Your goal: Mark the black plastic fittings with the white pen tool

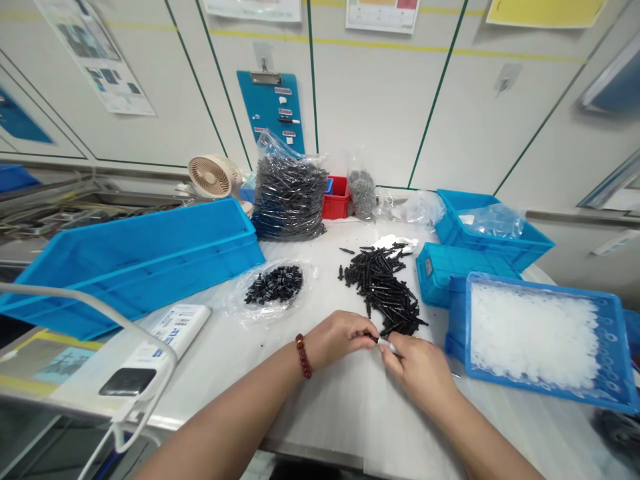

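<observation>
Over the near part of the table, my two hands meet fingertip to fingertip. My left hand (340, 338), with a beaded bracelet at the wrist, pinches a small black part (371, 337). A small white piece (387, 345) sits at the end of that part, and my right hand (419, 365) is closed on it; its far end is hidden by the fingers. Just beyond them lies a heap of slim black plastic parts (383, 283). To the left, short black pieces with pale bands (275, 285) rest on a clear plastic bag (240, 310).
A blue bin of small white rings (467, 333) stands at right, near other blue bins (450, 277). A long blue bin (150, 260) and a white device with a cable (170, 333) are at left. Behind are a full bag (290, 193), a red bin (337, 200) and a fan (213, 177).
</observation>
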{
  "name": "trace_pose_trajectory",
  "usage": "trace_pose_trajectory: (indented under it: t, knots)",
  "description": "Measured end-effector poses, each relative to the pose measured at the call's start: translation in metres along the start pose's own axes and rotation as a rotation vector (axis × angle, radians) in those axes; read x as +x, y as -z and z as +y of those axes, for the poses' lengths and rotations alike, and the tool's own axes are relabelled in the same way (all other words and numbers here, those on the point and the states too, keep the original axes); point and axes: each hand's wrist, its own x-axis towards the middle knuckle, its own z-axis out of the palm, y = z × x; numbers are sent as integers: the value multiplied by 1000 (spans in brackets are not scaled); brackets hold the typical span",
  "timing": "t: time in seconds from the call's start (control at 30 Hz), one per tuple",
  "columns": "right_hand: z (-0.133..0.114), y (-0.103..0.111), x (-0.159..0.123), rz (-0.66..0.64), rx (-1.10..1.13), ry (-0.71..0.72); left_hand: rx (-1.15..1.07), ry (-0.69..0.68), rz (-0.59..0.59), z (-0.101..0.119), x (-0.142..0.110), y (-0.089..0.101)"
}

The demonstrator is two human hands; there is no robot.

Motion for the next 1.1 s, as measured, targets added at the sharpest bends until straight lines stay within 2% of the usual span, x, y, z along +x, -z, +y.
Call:
trace_pose_trajectory:
  t: [0.1, 0.33, 0.67, 1.1]
  knots:
    - [1, 1, 0, -7, 22, -19, -3, -2, 6, -2, -1, 1]
    - [4, 2, 1, -31, 210, 66, 31, -72, 7, -6, -1, 6]
    - [6, -3, 1, 53, 92, 58, -27, -41, 12, -4, -1, 5]
    - [2, 1, 0, 28, -7, -85, -60, 37, 3, 2, -4, 3]
